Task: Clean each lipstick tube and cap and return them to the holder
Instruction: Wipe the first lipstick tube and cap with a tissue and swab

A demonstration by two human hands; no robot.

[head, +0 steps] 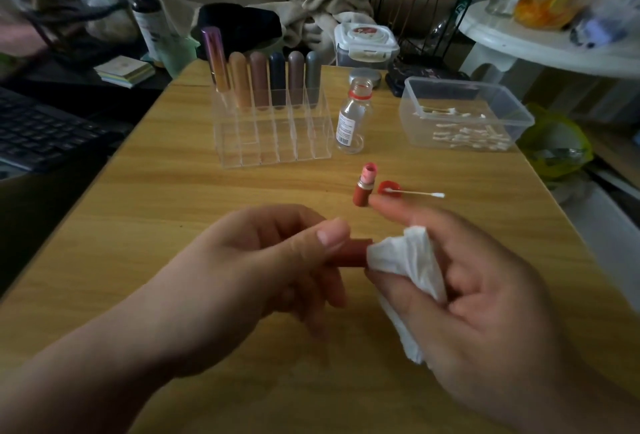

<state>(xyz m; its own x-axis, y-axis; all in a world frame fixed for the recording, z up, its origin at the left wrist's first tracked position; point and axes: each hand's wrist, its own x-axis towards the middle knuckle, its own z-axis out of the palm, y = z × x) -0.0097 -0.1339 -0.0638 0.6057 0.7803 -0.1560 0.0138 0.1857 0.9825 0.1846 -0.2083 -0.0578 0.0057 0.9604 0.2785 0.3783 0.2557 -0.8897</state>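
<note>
cap (pixel 348 252): reddish-brown
tissue (pixel 408 260): white
tabletop (pixel 138 225): yellow wood grain
holder (pixel 273 128): clear
bottle lid (pixel 388 188): red

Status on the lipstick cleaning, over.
Left grip holds red-brown cap; right grip pinches tissue against its end. Uncapped tube stands on table, not yet in holder. Swab lies beside tube; holder's front rows empty.

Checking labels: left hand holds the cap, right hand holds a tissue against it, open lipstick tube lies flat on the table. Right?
No: the head view shows the open lipstick tube standing upright on the table, not lying flat. The rest holds.
</note>
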